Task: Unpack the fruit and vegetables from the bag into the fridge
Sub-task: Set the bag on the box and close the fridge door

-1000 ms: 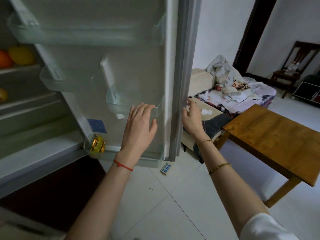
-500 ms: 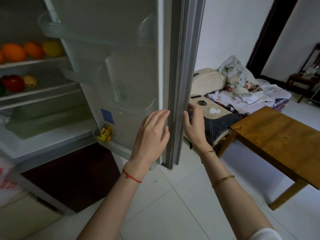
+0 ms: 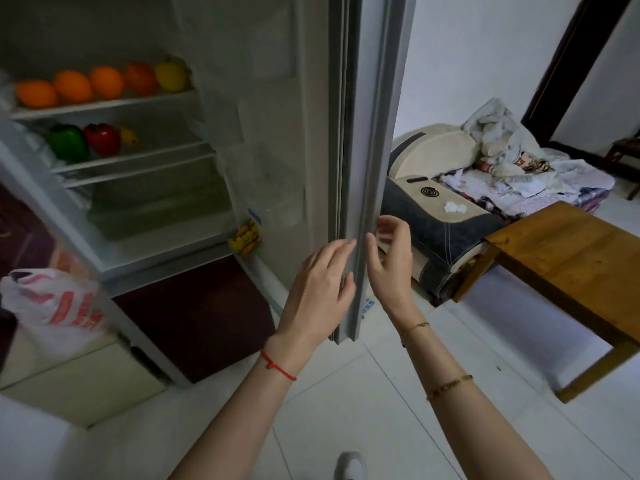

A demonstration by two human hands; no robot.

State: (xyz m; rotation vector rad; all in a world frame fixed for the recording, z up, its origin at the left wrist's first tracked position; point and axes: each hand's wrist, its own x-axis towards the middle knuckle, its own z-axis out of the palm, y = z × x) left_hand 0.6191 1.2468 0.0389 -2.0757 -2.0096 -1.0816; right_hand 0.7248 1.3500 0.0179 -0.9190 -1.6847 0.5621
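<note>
The fridge stands open with its door (image 3: 360, 133) edge-on in front of me. My left hand (image 3: 320, 292) lies flat against the inner side of the door edge, fingers apart. My right hand (image 3: 391, 261) is on the outer side of the same edge, fingers loosely spread. Several oranges (image 3: 72, 86) and a yellow fruit (image 3: 171, 76) sit on the upper shelf. A green pepper (image 3: 67, 142), a red fruit (image 3: 102, 138) and a small yellow fruit (image 3: 129, 136) lie on the shelf below. A white plastic bag with red print (image 3: 52, 303) stands at the lower left.
A wooden table (image 3: 568, 261) stands to the right. Behind it is a low couch (image 3: 446, 209) piled with cloth. A yellow packet (image 3: 246, 235) sits in the lowest door bin. The fridge's dark lower drawer front (image 3: 197, 313) is beneath the shelves. White tiled floor lies below.
The door has swung toward the fridge body, now seen edge-on. Both hands followed its edge, and my view turned left, bringing the shelves and the bag into sight.
</note>
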